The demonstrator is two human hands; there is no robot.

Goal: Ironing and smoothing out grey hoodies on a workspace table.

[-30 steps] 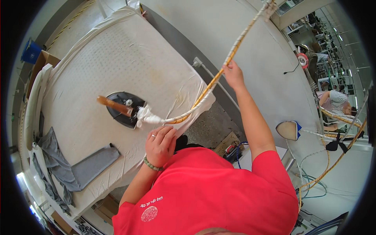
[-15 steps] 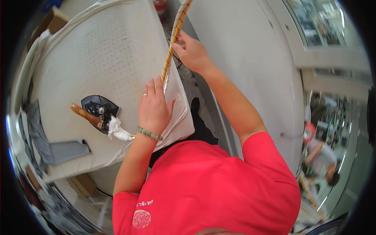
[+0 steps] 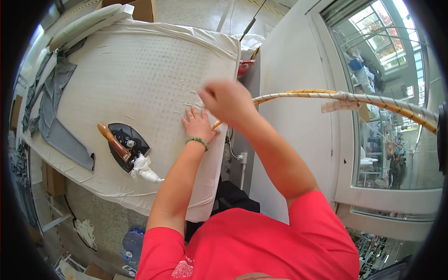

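Note:
My left hand [image 3: 198,125] lies with fingers stretched on the white cloth-covered table [image 3: 154,70], near its right edge. A yellow cord [image 3: 217,124] shows beside that palm. My right hand [image 3: 227,103] is raised over the table edge, curled and smeared by motion; whether it grips anything cannot be told. Behind its wrist the yellow cord and a white braided hose [image 3: 308,94] run off to the right. Left of my hands rests an iron [image 3: 128,143] with a brown wooden handle, white wrapping around its cord end.
A grey garment [image 3: 65,126] lies along the table's left side. To the right are a white panel [image 3: 294,140] and a window [image 3: 392,107]. A blue water bottle [image 3: 133,245] stands on the floor below. A cardboard box [image 3: 142,9] is behind the table.
My right hand has moved from holding the cord upright to a blurred curl nearer my left hand. The cord and hose now swing out to the right. The view has turned.

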